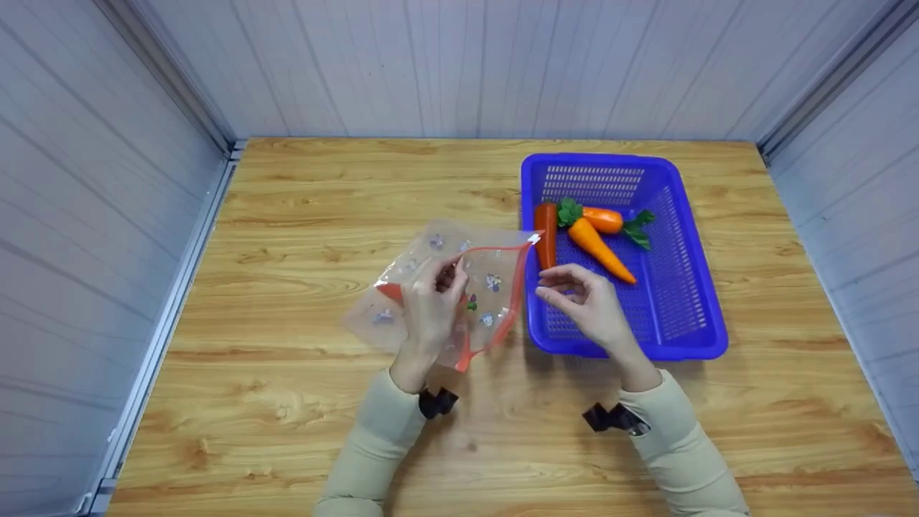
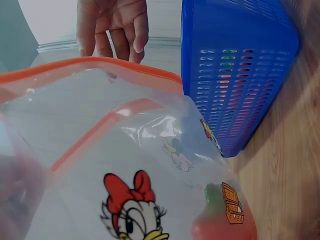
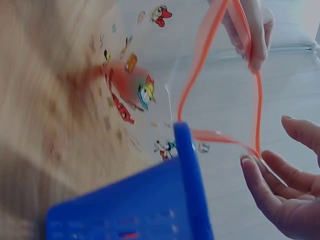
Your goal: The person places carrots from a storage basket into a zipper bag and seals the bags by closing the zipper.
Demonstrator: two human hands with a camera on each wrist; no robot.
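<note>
My left hand (image 1: 432, 301) pinches the orange-red zip edge of a clear plastic bag (image 1: 495, 262) printed with cartoon ducks. The bag's mouth gapes toward the right. Inside it lies a red thing with a green top (image 2: 212, 217), blurred through the plastic. My right hand (image 1: 585, 301) hovers over the near left part of a blue basket (image 1: 707, 287), its fingers loosely bent and nothing held. In the right wrist view, the fingertips (image 3: 247, 162) are right by a corner of the bag's orange edge.
Two orange carrots (image 1: 602, 251) with green leaves and a long reddish-brown thing (image 1: 546, 233) lie in the basket. It stands on a wood-grain table (image 1: 309, 194), close to the bag's right edge. Pale panel walls (image 1: 445, 64) enclose the back and sides.
</note>
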